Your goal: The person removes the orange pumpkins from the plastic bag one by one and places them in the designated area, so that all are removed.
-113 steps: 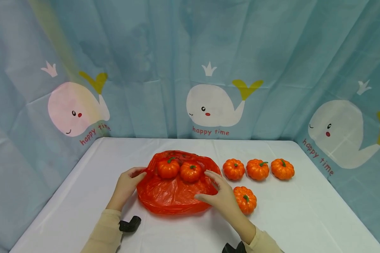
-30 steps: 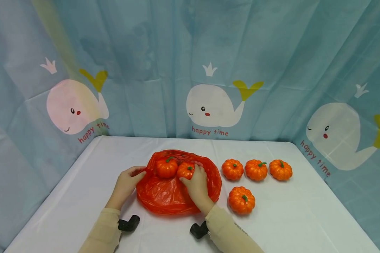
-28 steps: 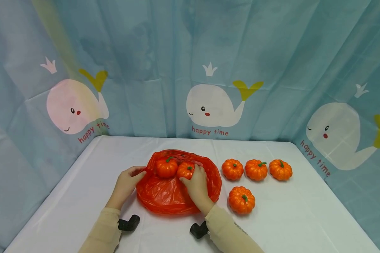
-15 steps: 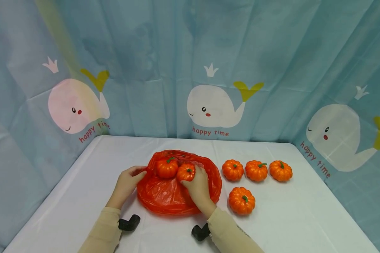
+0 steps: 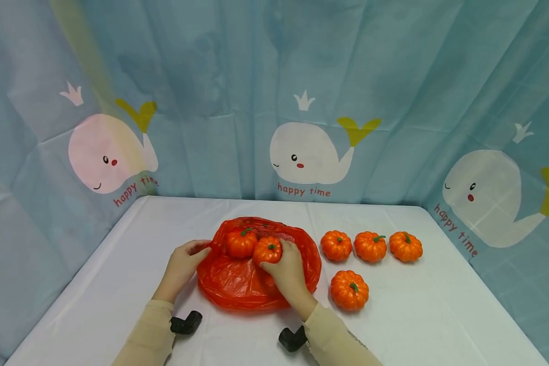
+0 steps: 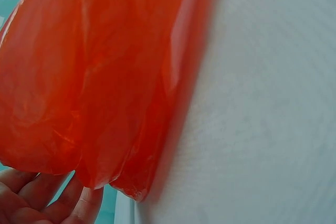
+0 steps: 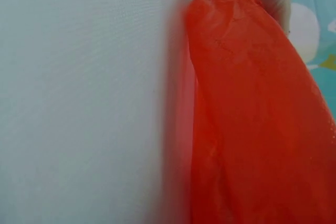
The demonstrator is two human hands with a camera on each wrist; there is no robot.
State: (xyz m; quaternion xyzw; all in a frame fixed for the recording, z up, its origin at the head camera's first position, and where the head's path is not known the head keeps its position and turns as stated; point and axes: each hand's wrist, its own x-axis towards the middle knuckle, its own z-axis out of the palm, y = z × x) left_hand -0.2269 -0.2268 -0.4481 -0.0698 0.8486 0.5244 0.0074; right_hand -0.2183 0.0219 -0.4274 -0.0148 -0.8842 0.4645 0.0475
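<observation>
A red plastic bag [image 5: 231,292] lies with its mouth spread wide on the white table. Two small orange pumpkins with green stems sit in it: the left pumpkin [image 5: 240,245] touches or nearly touches the right pumpkin [image 5: 266,250]. My right hand [image 5: 288,267] reaches over the bag and grips the right pumpkin, thumb in front and fingers behind. At the bag's left rim, my left hand [image 5: 183,262] pinches the plastic between thumb and fingers. The left wrist view shows that hand's fingers [image 6: 63,198] by the bag's edge; the right wrist view is mostly filled by the bag [image 7: 252,108].
Right of the bag, a row holds a near pumpkin [image 5: 336,246], a middle pumpkin [image 5: 370,247] and a far-right pumpkin [image 5: 405,247]. In front of them stands a single pumpkin [image 5: 349,290]. A blue curtain [image 5: 238,152] with whale prints hangs behind the table.
From hovering at the bag's right side with fingers spread, my right hand has moved left onto the right pumpkin, which has lately shifted slightly left. My left hand has stayed at the rim.
</observation>
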